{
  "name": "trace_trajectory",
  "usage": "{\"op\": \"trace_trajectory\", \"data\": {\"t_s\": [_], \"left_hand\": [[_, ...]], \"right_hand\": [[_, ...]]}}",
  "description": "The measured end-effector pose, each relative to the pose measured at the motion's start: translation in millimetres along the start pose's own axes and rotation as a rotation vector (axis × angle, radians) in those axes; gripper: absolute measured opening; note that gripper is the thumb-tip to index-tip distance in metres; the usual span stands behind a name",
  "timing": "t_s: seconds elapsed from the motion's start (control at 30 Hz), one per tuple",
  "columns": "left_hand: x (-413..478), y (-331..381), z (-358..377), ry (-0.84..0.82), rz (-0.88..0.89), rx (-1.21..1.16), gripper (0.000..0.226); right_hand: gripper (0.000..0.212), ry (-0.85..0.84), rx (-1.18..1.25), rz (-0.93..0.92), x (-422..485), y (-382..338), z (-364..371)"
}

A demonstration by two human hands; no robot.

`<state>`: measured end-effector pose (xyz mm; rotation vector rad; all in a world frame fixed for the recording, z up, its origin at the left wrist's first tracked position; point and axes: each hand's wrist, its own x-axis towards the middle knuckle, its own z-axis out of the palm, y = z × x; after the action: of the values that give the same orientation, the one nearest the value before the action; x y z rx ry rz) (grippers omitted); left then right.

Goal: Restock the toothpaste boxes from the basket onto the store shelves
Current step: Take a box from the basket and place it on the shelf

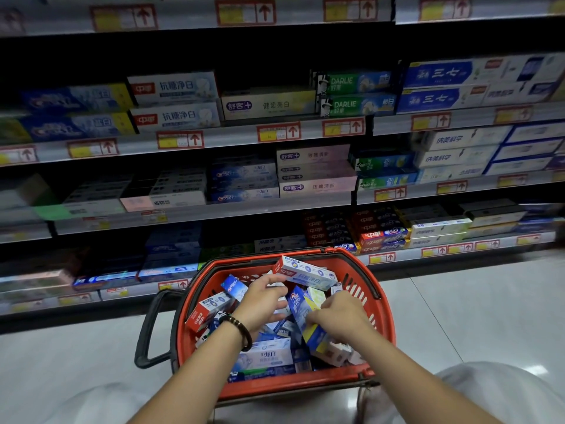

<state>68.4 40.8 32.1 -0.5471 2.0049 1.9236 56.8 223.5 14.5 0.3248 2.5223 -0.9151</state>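
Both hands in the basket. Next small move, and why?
Probably lift the right hand straight up: its fingers curl round the blue box, which stands tilted on the pile in the basket. The left hand only reaches toward the white box, fingers uncurled, so it seems to have no grip yet.

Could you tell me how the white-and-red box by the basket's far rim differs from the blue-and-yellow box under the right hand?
The white-and-red box lies lengthwise atop the pile; the blue-and-yellow box stands tilted. The right hand grips the blue-and-yellow box, not the white-and-red box. Both sit in the red basket.
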Motion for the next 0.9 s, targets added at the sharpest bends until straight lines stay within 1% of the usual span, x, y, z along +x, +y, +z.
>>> {"op": "trace_trajectory", "data": {"t_s": [0.17, 0.37, 0.53, 0.63, 0.73, 0.83, 0.9], "left_hand": [[-2, 1, -3, 0.013, -0.005, 0.026, 0.025], [-4, 1, -5, 0.024, -0.010, 0.028, 0.026], [-6, 2, -6, 0.039, -0.008, 0.030, 0.028], [-7, 4, -7, 0.051, -0.004, 0.033, 0.032], [-6, 2, -8, 0.075, -0.011, 0.019, 0.031], [-5, 1, -10, 0.121, -0.012, -0.014, 0.031], [-3, 3, -11, 0.153, -0.014, -0.046, 0.036]], "right_hand": [[0.033, 0.055, 0.061, -0.022, -4, 1, -11], [0.035, 0.145, 0.057, -0.054, -11, 0, -22], [0.028, 0.202, 0.195, -0.050, -10, -1, -35], [0.030, 0.224, 0.225, -0.065, -8, -1, -45], [0.032, 0.240, 0.263, -0.092, -10, -2, -60], [0.034, 0.296, 0.352, -0.123, -9, -1, -70], [0.039, 0.339, 0.429, -0.138, -6, -1, -73]]}}
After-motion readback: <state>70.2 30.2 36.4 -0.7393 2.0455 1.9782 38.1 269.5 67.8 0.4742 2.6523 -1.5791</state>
